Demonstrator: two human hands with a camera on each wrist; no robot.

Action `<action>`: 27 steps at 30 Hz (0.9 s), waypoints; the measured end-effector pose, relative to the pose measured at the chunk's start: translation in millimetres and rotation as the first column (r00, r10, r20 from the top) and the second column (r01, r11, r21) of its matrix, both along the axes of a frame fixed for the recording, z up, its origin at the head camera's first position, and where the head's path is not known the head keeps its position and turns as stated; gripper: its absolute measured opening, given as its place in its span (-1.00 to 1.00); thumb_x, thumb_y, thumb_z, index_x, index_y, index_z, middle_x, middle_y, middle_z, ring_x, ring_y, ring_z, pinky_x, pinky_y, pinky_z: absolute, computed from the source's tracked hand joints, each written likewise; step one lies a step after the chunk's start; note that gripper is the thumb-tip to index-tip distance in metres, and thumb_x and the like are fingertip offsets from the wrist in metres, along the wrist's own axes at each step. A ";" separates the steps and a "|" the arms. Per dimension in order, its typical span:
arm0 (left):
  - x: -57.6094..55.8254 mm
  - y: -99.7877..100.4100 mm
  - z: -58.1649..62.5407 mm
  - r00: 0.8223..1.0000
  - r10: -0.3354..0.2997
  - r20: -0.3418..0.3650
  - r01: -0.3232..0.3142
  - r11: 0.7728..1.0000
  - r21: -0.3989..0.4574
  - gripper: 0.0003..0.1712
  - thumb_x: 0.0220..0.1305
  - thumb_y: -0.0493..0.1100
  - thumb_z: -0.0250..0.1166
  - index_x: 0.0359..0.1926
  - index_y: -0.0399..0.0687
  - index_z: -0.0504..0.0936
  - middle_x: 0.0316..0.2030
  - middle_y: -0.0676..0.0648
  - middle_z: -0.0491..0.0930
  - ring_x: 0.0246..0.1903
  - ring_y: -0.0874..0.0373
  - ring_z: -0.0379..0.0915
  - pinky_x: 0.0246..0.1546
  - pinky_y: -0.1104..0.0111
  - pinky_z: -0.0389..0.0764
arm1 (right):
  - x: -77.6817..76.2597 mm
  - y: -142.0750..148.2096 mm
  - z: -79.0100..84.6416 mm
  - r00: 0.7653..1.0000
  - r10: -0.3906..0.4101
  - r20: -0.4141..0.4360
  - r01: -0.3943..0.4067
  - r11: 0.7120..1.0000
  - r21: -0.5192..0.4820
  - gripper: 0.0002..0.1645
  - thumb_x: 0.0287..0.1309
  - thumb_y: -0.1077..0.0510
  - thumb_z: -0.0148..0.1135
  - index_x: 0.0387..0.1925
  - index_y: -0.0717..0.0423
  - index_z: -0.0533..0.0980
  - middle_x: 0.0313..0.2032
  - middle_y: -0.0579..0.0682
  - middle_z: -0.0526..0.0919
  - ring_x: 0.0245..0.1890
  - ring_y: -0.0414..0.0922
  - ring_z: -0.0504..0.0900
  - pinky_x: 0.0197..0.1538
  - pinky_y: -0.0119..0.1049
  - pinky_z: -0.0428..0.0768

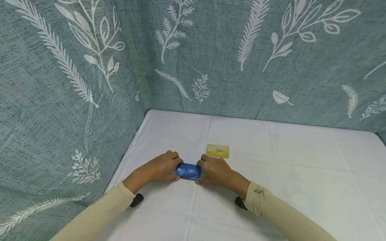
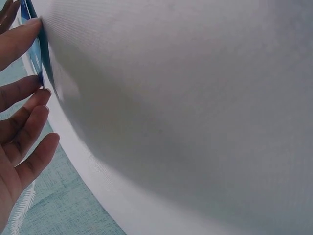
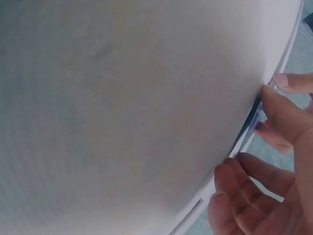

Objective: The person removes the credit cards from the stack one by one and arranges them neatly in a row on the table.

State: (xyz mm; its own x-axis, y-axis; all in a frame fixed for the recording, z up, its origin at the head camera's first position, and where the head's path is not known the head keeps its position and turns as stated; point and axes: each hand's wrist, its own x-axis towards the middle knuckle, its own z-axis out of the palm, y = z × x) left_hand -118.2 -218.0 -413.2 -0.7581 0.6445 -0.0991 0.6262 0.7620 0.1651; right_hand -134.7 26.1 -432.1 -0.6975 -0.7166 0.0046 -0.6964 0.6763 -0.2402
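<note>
Both hands hold a blue card (image 1: pixel 189 171) with a gold chip and the letters VIP, low over the white table. My left hand (image 1: pixel 164 167) pinches its left end between thumb and fingers, and my right hand (image 1: pixel 215 171) grips the right end likewise. Seen nearly edge-on in the left wrist view, the card (image 2: pixel 36 56) lies between the thumb and fingertips. Only a thin dark edge of the card (image 3: pixel 249 120) shows in the right wrist view. Just beyond the right knuckles, a yellow card (image 1: pixel 217 151) with dark script lies flat.
A white cloth (image 1: pixel 289 177) with faint creases covers the table. Behind and to the left hangs a green-grey curtain (image 1: pixel 223 67) with white leaf prints. Small black devices sit under the left wrist (image 1: pixel 137 201) and the right wrist (image 1: pixel 240 203).
</note>
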 end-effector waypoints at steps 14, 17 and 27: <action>-1.9 -1.5 0.8 1.000 -0.006 0.000 0.006 1.000 -0.014 -0.40 0.16 0.01 0.51 0.12 -0.23 0.60 -0.03 -0.09 0.55 -0.06 0.11 0.43 0.00 0.26 0.55 | -0.5 -0.9 -1.8 0.999 0.012 -0.034 -0.012 1.000 0.000 -0.38 0.01 -0.21 0.52 -0.01 0.10 0.67 -0.21 -0.04 0.63 -0.37 -0.22 0.53 -0.34 -0.38 0.52; -1.9 -0.9 1.8 1.000 -0.002 0.009 0.002 1.000 -0.012 -0.40 0.16 0.01 0.51 0.13 -0.23 0.60 -0.03 -0.09 0.55 -0.06 0.10 0.43 0.01 0.25 0.55 | -1.0 -0.8 -1.4 0.999 0.015 -0.034 -0.015 1.000 0.002 -0.39 0.02 -0.21 0.52 -0.01 0.10 0.68 -0.20 -0.03 0.64 -0.36 -0.22 0.54 -0.33 -0.38 0.53; -3.2 1.3 1.8 0.999 0.014 0.033 -0.014 1.000 -0.017 -0.40 0.16 0.01 0.51 0.12 -0.23 0.61 -0.03 -0.09 0.55 -0.06 0.10 0.43 0.01 0.24 0.55 | -2.3 0.7 -0.2 0.999 0.017 -0.034 -0.016 1.000 0.006 -0.39 0.01 -0.23 0.52 -0.02 0.09 0.69 -0.21 -0.04 0.64 -0.37 -0.22 0.55 -0.34 -0.38 0.54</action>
State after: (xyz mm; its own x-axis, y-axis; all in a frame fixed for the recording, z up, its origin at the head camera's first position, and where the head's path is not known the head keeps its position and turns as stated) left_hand -121.4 -216.7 -411.4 -0.7631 0.6320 -0.1347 0.6100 0.7733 0.1729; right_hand -136.9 26.8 -432.4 -0.6852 -0.7280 0.0239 -0.7150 0.6660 -0.2125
